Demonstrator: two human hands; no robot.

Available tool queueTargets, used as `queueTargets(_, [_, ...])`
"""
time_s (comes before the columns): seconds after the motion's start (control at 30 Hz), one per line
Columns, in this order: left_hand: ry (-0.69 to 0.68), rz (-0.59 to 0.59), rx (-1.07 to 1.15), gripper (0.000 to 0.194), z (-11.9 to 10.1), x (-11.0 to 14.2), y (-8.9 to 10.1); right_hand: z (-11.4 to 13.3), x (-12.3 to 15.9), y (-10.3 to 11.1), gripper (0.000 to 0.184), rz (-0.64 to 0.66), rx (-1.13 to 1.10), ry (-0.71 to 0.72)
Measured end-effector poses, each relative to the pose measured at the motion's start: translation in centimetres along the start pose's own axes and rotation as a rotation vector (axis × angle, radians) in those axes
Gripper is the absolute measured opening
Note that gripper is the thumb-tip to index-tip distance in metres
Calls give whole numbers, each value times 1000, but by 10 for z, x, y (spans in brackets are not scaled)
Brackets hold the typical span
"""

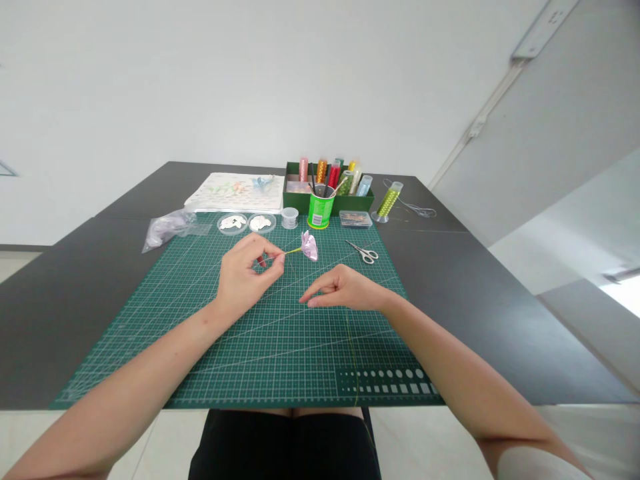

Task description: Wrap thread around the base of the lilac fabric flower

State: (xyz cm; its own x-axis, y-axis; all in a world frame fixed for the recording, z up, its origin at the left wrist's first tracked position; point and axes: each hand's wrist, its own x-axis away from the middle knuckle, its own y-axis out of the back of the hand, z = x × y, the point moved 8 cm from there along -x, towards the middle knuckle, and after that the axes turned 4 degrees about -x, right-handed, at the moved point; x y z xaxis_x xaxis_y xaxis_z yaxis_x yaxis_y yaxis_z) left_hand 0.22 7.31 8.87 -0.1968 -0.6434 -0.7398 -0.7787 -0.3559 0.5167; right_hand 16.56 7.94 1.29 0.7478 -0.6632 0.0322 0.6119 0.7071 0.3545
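My left hand [253, 270] pinches the thin yellow-green stem of a pale lilac artificial flower [309, 246] between thumb and fingertips. The petals point right, above the green cutting mat. Lower and to the right, my right hand [343, 290] has its thumb and index finger drawn close together, the other fingers curled in. A fine yellow-green thread [351, 340] comes out below this hand and runs down over the mat's front edge. The thread is too thin to follow between the two hands.
The gridded cutting mat [235, 360] covers the table's middle. Scissors [363, 252] lie right of the flower. Behind stand a green tin [320, 212], a box of thread spools [300, 202], a lime spool [389, 202], and dishes of white pieces [233, 223]. A plastic bag [167, 228] lies left.
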Motion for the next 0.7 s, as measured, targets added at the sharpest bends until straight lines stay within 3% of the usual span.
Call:
queueTargets(0.2, [58,-10,-22,12,7,2,-2,6,0,0,26,-75,100,78])
queueTargets(0.43, [115,-22,-37,12,18,4,-4,22,5,-11,24,-41,210,173])
queueTargets(0.7, [199,14,-35,13,31,5,-11,41,14,-8,22,-49,227,237])
